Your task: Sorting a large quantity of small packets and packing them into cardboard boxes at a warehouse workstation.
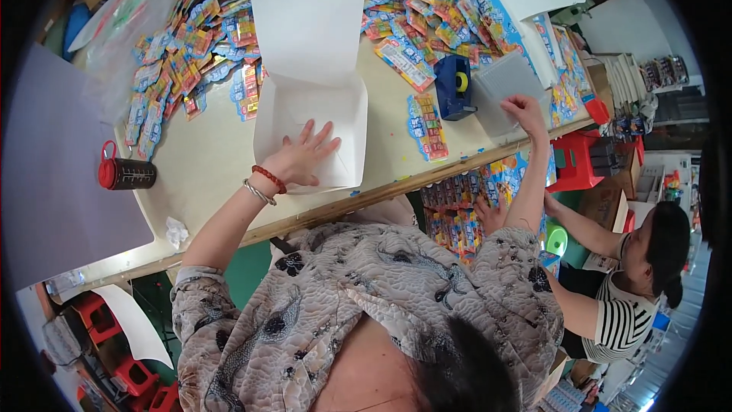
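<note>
An open white cardboard box stands in front of me on the table, its lid raised at the far side. My left hand reaches into it with fingers spread, palm down near the bottom, holding nothing. Off to the right, my right hand is closed in a pinch at the near edge of some translucent plastic sheets. How many sheets are between the fingertips cannot be made out. A blue tape dispenser with a yellow-cored roll stands just left of the sheets.
Colourful flat packets lie heaped across the table's far side; one packet lies nearer. A red-lidded bottle and crumpled tissue are at the left. Beside me on the right, a co-worker reaches toward more packets below the table edge.
</note>
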### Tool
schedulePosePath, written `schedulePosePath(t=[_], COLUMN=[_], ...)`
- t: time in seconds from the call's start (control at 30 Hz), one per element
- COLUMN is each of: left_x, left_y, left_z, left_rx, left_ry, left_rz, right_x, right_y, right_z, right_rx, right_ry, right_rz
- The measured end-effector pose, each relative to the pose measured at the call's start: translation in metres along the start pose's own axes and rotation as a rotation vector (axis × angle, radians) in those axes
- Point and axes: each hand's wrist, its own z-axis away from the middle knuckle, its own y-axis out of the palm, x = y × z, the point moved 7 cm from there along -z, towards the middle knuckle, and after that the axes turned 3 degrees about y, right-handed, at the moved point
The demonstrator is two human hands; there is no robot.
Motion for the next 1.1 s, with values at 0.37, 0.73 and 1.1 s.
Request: schedulePosePath(t=[0.37, 0.73, 1.1], left_x=[-0.001, 0.001, 0.0], left_y=[0.003, 0.004, 0.005], left_z=[0.0, -0.003, -0.003], left_rx=[-0.049, -0.071, -0.068], left_ry=[0.013, 0.005, 0.001], left_rz=[-0.016, -0.065, -0.047], right_x=[-0.002, 0.015, 0.016], right_y=[-0.003, 0.005, 0.007], right_z=[-0.001, 0.01, 0.014], right_rx=[-0.012, 0.045, -0.049], right_ry=[0.048, -0.024, -0.087], right_rz=[0.017, -0.005, 0.171])
